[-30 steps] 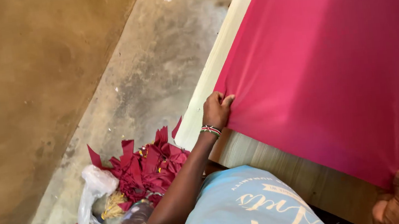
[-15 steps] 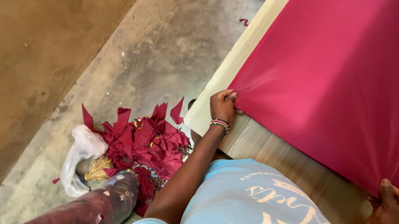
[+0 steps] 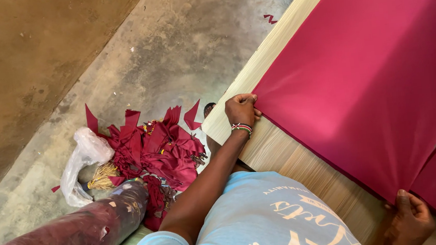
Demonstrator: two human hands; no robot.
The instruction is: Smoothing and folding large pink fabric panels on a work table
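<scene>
A large magenta cloth (image 3: 363, 69) lies spread over a pale wooden table (image 3: 280, 148). My left hand (image 3: 241, 109), with a beaded bracelet on the wrist, pinches the cloth's near-left corner close to the table's edge. At the bottom right, my right hand (image 3: 409, 221) grips the cloth's other near corner, where the fabric folds up into a crease. The near edge of the cloth runs straight between the two hands. My light blue shirt (image 3: 261, 226) fills the bottom middle of the view.
On the concrete floor (image 3: 155, 42) left of the table lie a pile of dark red cloth scraps (image 3: 151, 151), a white plastic bag (image 3: 84, 158) and a plastic-wrapped roll of dark red fabric (image 3: 63, 241). A few scraps (image 3: 271, 18) lie farther off.
The view has shifted, showing more of the floor and the wrapped roll. Both hands keep hold of the cloth's corners, and the near edge now looks drawn straighter.
</scene>
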